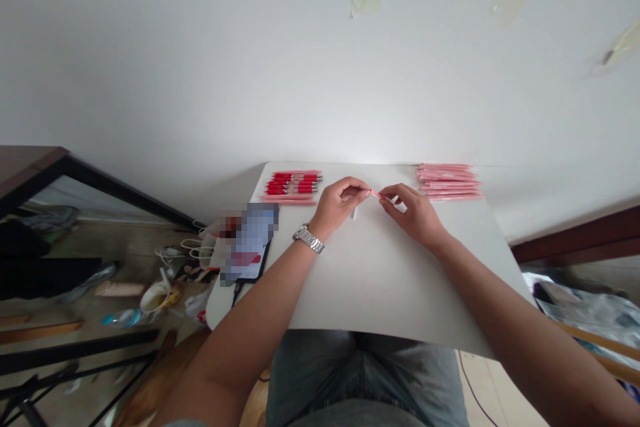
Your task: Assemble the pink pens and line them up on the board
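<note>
My left hand, with a metal watch on its wrist, is closed in a pinch on one end of a thin pink pen part. My right hand pinches the other end, so both hands meet over the far middle of the white table. A small white piece pokes out below my left fingers. A row of red pens lies at the table's far left. A stack of pink pen barrels lies at the far right.
A phone with a cable sits on the table's left edge. The floor on the left is cluttered with cables, a cup and bottles. A dark table frame stands at the left. A white wall is behind.
</note>
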### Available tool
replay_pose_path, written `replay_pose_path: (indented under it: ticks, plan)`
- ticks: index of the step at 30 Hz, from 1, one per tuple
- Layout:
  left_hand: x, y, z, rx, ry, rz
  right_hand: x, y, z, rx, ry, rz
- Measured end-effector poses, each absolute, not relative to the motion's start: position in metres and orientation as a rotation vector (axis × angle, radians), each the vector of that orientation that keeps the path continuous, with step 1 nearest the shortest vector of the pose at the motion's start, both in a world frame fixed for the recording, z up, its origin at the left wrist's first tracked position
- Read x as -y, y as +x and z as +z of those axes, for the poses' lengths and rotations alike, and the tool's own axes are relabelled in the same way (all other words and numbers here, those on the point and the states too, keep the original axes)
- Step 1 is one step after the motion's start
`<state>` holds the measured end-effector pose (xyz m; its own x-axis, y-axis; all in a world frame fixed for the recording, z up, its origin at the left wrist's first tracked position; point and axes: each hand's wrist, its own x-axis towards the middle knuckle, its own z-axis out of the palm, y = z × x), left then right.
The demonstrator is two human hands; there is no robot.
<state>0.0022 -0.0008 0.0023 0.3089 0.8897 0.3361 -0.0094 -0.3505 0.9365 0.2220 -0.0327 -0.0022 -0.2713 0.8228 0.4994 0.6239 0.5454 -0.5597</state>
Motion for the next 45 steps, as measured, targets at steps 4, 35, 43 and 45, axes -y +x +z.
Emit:
replay_pose_path:
  ticks: [4, 35, 43, 45]
  plan:
    - [0.0016, 0.0025, 0.0034, -0.807, 1.627, 1.204, 0.0327, 0.222, -0.0022, 2.003, -1.158, 0.317]
    - [0.0016, -0.0036, 0.0051, -1.017, 1.746, 1.302, 0.0339, 0.2192, -0.0073, 1.697, -1.14, 0.604]
    - [-0.0013, -0.0045, 0.0039, -1.093, 1.795, 1.329, 0.0315, 0.2207, -0.0106, 1.63, -1.116, 0.66]
    - [-0.0013, -0.005, 0.0044, -1.108, 1.808, 1.325, 0.0306, 0.2207, -0.0113, 1.616, -1.113, 0.664]
